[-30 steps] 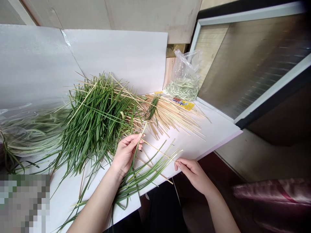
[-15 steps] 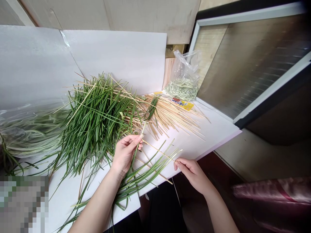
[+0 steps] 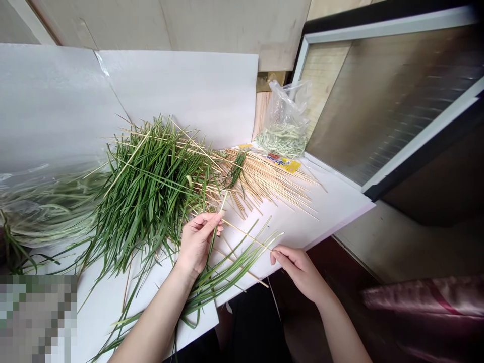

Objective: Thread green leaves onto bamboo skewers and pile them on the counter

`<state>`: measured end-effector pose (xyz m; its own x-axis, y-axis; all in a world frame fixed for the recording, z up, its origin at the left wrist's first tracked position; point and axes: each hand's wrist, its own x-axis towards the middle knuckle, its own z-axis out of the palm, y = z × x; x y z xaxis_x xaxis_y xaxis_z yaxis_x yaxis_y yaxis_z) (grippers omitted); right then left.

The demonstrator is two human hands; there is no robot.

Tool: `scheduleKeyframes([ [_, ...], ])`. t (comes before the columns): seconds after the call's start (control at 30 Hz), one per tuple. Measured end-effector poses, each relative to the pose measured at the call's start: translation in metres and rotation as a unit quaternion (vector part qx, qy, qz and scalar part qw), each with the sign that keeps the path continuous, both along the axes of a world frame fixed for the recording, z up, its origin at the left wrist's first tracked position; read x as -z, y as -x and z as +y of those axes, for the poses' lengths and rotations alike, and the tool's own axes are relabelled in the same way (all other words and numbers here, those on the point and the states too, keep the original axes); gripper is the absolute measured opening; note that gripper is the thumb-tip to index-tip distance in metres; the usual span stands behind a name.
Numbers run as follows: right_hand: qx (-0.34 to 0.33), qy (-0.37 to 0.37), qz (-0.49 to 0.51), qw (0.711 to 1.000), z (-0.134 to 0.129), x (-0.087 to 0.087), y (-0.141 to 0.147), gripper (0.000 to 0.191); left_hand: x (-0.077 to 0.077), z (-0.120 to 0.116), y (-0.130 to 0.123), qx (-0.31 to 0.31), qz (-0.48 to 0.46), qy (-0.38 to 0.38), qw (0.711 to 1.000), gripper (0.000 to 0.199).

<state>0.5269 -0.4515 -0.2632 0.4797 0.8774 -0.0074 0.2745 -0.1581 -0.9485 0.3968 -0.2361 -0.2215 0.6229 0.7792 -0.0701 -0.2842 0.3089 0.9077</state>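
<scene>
My left hand (image 3: 194, 242) pinches a garlic chive (image 3: 224, 202) near its pale end, which sticks up past the fingertips. Between finger and thumb, my right hand (image 3: 297, 267) grips one end of a thin bamboo skewer (image 3: 247, 235). The skewer's other end meets the chive at my left fingertips; whether it pierces the stalk is hidden. Below the skewer lie several loose chives (image 3: 230, 275), with more sticks among them. A big heap of chives (image 3: 147, 201) stands beyond my left hand. Many loose skewers (image 3: 270, 184) fan out to its right, a small chive bundle (image 3: 237, 169) on them.
A clear bag of pale green strips (image 3: 283, 140) stands at the back right. Another clear bag with long greens (image 3: 56, 206) lies at the left. White boards (image 3: 181, 96) back the white table (image 3: 336, 194). A framed glass panel (image 3: 381, 101) borders the right.
My hands keep the same grip on chive and skewer, with hardly any movement. The whole view has shifted very slightly.
</scene>
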Motion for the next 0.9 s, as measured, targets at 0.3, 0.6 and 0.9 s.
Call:
scheduleKeyframes([
  [0.3, 0.01, -0.002, 0.004, 1.0, 0.002, -0.003, 0.001, 0.031, 0.0, -0.003, -0.001, 0.006, -0.012, 0.013, 1.0, 0.028],
  [0.6, 0.013, 0.008, -0.003, 1.0, 0.002, -0.008, 0.003, 0.032, 0.003, -0.007, -0.002, 0.015, 0.017, -0.037, 0.999, 0.022],
  [0.9, 0.003, 0.007, -0.023, 1.0, 0.003, -0.002, 0.003, 0.034, 0.019, -0.026, -0.006, 0.171, 0.114, -0.128, 0.97, 0.023],
])
